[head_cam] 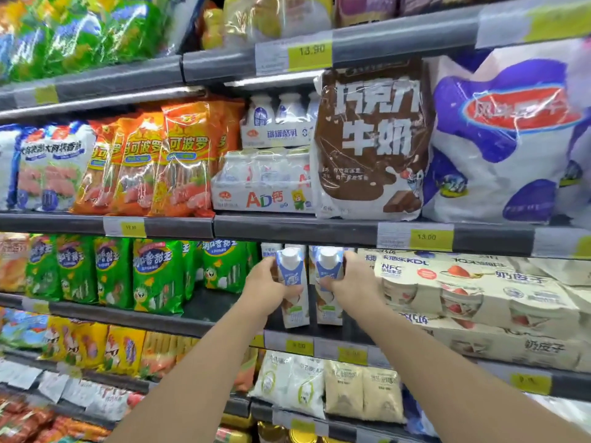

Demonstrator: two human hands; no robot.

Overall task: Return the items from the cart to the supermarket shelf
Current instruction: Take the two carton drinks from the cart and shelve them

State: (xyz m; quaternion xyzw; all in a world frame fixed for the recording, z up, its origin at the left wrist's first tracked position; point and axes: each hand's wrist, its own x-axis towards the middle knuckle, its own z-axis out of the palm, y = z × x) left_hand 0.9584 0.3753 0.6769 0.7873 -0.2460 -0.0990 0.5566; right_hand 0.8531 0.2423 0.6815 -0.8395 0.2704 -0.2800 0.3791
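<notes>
Gripping one blue-and-white carton each, the left hand [267, 284] curls round the left carton [292, 289] and the right hand [353, 282] round the right carton [329, 290], both standing upright side by side on the shelf [204, 310] between green snack packs [156, 276] and yoghurt multipacks [473, 295].
</notes>
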